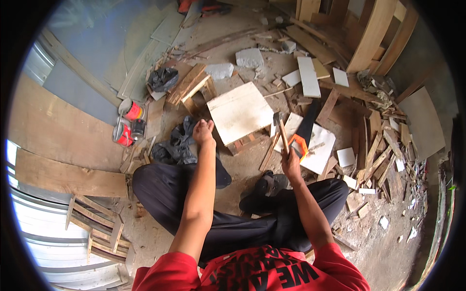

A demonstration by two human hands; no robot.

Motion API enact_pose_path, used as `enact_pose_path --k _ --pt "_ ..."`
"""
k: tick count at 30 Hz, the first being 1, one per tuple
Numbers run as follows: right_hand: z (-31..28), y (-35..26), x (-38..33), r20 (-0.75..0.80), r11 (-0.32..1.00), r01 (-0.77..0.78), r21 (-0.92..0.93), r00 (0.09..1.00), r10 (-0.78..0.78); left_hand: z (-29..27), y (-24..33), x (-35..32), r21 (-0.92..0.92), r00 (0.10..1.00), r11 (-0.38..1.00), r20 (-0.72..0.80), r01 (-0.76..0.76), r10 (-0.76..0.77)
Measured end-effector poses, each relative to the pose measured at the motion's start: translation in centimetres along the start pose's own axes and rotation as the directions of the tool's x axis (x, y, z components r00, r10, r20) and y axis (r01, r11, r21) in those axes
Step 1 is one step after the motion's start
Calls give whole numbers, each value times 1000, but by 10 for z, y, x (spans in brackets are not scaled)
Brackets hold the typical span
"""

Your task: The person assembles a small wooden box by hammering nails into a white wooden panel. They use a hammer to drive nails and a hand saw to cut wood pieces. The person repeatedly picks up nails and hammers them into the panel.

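My right hand [291,165] is wrapped round the wooden handle of a hammer [283,132], whose metal head points away from me beside the right corner of a pale wooden board [240,111]. That board lies flat on top of a low wooden piece. At its left edge is my left hand [203,131], fingers curled together; whatever they hold, if anything, is too small to make out. Just beyond my right hand, a handsaw [306,127] with an orange handle rests on a white board [323,151], partly hidden behind the hammer and hand.
A small wooden stool-like frame [193,85] stands beyond my left hand, with a black plastic bag [175,143] nearer me. Red paint cans [124,135] stand at left. Scrap wood [376,150] is heaped at right; planks [374,36] lean at the far right.
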State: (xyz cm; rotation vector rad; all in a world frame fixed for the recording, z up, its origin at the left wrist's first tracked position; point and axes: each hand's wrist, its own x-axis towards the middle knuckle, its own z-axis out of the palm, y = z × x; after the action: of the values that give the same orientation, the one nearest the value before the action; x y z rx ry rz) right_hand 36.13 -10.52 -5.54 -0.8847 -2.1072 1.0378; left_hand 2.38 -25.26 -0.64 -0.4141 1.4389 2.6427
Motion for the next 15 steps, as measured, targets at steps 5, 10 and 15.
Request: enact_pose_path --k 5,10,15 --pt "8 -40 5 -75 984 -10 179 997 24 7 19 -107 533 770 846 550 -25 -324" --pt "29 -107 -16 -54 957 -2 292 998 18 -33 -22 -180 500 784 793 309 348 -538" --pt "26 -89 -50 38 892 -157 423 987 155 -50 -56 -203 466 590 648 287 602 -754"
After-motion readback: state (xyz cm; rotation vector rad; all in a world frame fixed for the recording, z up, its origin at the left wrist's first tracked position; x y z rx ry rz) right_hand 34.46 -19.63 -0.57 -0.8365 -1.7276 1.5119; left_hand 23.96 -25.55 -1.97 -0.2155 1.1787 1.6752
